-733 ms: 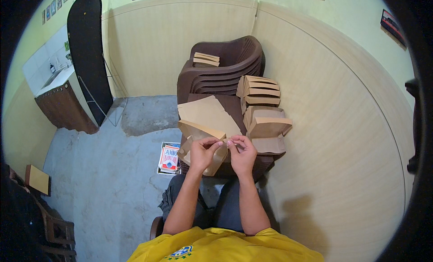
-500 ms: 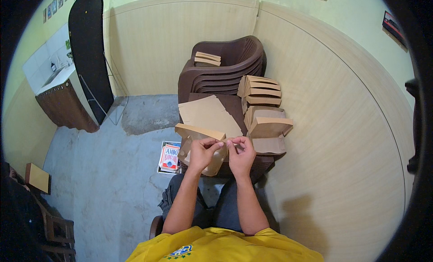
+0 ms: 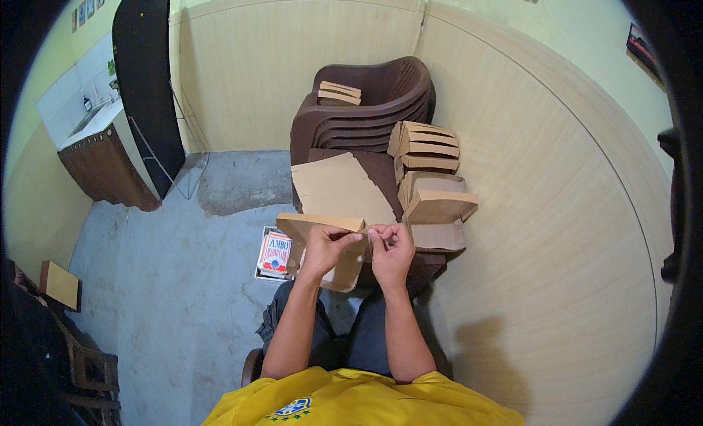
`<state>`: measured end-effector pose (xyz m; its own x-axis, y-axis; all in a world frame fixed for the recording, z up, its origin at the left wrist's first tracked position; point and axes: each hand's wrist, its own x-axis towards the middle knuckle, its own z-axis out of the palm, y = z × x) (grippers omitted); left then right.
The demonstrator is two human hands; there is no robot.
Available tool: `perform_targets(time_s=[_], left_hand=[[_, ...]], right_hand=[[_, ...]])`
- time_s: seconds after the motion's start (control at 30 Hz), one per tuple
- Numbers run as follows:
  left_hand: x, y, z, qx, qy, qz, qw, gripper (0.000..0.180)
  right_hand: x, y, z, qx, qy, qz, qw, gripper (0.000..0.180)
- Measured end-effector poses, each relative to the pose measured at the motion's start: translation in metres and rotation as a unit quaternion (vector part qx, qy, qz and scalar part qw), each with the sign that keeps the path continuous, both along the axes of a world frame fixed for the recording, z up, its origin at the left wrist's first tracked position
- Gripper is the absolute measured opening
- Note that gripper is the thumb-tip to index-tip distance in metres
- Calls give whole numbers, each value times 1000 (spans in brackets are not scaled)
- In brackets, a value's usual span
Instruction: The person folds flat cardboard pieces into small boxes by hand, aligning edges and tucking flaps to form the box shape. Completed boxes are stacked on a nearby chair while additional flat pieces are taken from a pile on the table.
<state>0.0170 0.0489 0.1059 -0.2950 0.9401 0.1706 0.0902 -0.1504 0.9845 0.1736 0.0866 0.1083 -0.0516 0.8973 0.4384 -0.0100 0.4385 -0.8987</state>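
Observation:
A partly folded brown cardboard box (image 3: 344, 273) is held over my lap, its long side wall (image 3: 315, 221) standing up on the far side. My left hand (image 3: 326, 250) is closed on the right end of that wall, thumb and fingers pinched together. Close beside it, my right hand (image 3: 392, 254) pinches the box's corner tab; the fingers hide most of the tab. Just beyond lies a flat cardboard sheet (image 3: 340, 188), on a brown surface in front of the chairs.
Stacked brown plastic chairs (image 3: 366, 118) stand ahead, with folded cardboard pieces (image 3: 340, 93) on the top seat. To the right are several nested folded boxes (image 3: 428, 147) and an open box (image 3: 439, 210). A white container of cards (image 3: 274, 254) sits left of my knees. Wood-panelled wall (image 3: 542, 206) runs along the right.
The left end of the box's raised wall has swung slightly left and down. Both hands keep their pinch at the corner. The whole view has shifted a little.

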Motion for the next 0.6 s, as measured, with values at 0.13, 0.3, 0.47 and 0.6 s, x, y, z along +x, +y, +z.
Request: perform_targets(time_s=[0.13, 0.3, 0.47, 0.6], left_hand=[[0, -6, 8, 15, 37, -1, 999, 20], [-1, -12, 5, 8, 69, 3, 998, 17], [5, -2, -18, 56, -56, -15, 997, 19], [8, 3, -33, 56, -103, -12, 993, 20]], right_hand=[[5, -3, 7, 6, -52, -14, 999, 31], [9, -6, 15, 21, -53, 1, 998, 32], [9, -6, 15, 69, -125, -11, 990, 31], [8, -5, 13, 117, -130, -9, 984, 32]])
